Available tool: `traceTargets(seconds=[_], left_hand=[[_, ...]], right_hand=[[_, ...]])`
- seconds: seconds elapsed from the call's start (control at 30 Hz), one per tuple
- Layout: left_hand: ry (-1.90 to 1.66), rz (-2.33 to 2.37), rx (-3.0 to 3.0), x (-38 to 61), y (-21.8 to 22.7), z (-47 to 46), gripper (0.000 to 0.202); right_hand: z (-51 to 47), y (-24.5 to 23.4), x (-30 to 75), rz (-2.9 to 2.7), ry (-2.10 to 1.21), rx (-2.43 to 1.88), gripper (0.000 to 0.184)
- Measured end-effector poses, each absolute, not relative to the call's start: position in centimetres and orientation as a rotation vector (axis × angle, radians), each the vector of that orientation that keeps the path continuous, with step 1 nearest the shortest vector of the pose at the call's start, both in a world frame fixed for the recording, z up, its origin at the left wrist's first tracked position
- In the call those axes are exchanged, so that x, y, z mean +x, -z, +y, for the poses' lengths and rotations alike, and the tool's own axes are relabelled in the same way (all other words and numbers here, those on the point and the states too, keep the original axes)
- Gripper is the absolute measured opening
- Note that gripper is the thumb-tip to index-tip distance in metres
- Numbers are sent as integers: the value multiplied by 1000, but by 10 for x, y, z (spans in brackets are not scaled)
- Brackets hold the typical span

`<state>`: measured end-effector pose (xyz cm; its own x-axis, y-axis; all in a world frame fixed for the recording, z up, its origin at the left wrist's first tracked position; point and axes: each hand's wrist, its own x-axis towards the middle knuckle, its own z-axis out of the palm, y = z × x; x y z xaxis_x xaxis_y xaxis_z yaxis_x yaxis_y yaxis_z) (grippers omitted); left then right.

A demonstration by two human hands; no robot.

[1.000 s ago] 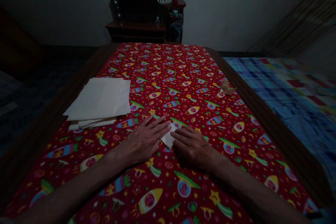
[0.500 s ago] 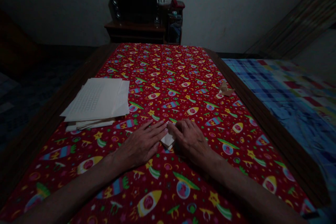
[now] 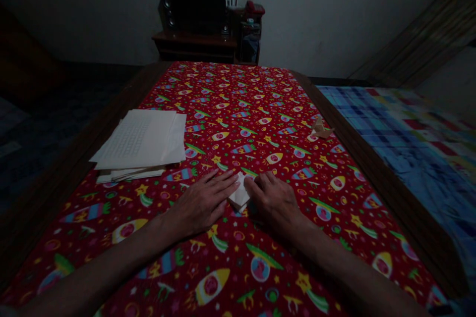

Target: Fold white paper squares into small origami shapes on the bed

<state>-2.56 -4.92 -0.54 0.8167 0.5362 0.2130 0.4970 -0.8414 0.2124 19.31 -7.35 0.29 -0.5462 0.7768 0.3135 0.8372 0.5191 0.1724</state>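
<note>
A small folded piece of white paper lies on the red patterned tablecloth, between my two hands. My left hand rests flat on the cloth with fingers stretched out, the fingertips touching the paper's left edge. My right hand lies palm down with fingers curled, pressing on the paper's right side. Most of the paper is hidden under my fingers.
A stack of white sheets sits on the table's left side. A small folded brown paper figure lies near the right edge. A checked blue mat lies to the right. A dark cabinet with a screen stands against the far wall.
My right hand has slid forward and left along the folded paper and its fingers have curled. My left hand has hardly moved.
</note>
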Motion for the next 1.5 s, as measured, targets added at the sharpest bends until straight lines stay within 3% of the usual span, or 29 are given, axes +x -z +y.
traceTargets(seconds=[0.23,0.37,0.6,0.77,1.23,1.5], left_hand=[[-666,828,2574,-24,4,-49,46],[-827,1063,2143,-20,-1,-45,40],[-714,1077,1402,-6,-11,-43,41],[-722,1070,1356,-5,-16,-42,30],[-804,1033,1104,-4,-14,-49,27],[-767,1094,1451,-4,-12,-47,31]], right_hand=[[-71,2,190,-2481,491,-1266,12],[-72,2,197,-2348,627,-1011,18],[-77,-12,196,-2353,508,-709,25],[-79,-11,196,-2379,503,-699,25],[-82,-13,196,-2363,557,-693,29],[-82,-16,195,-2377,573,-682,24]])
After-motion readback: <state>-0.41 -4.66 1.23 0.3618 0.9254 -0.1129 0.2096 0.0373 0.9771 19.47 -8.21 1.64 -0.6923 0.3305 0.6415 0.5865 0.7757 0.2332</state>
